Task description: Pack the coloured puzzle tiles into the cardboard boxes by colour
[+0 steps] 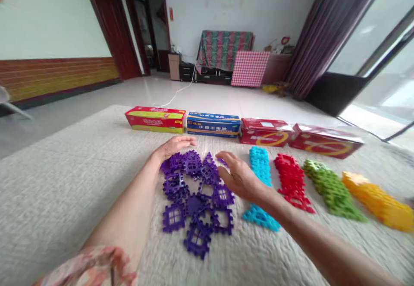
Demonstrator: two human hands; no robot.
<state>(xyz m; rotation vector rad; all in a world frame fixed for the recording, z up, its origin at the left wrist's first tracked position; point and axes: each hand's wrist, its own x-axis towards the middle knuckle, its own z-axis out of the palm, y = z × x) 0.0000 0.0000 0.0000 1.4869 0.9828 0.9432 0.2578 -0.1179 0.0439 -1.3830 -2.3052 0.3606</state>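
Note:
Flat purple interlocking building pieces (196,205) lie in a loose pile in front of me, some square with window bars. My left hand (174,146) reaches over the far left edge of the pile, fingers stretched out, holding nothing. At the right edge of the pile is my right hand (237,174), its thumb and fingers apart; a bit of purple shows between them, but I see no grip on it. Just right of that hand runs a row of light blue pieces (259,165), partly hidden by my right forearm.
Rows of red (291,180), green (333,189) and yellow pieces (378,199) lie to the right on the beige quilted cover (80,182). Behind stand a red-and-yellow box (157,120), a blue box (213,125) and two dark red boxes (265,132).

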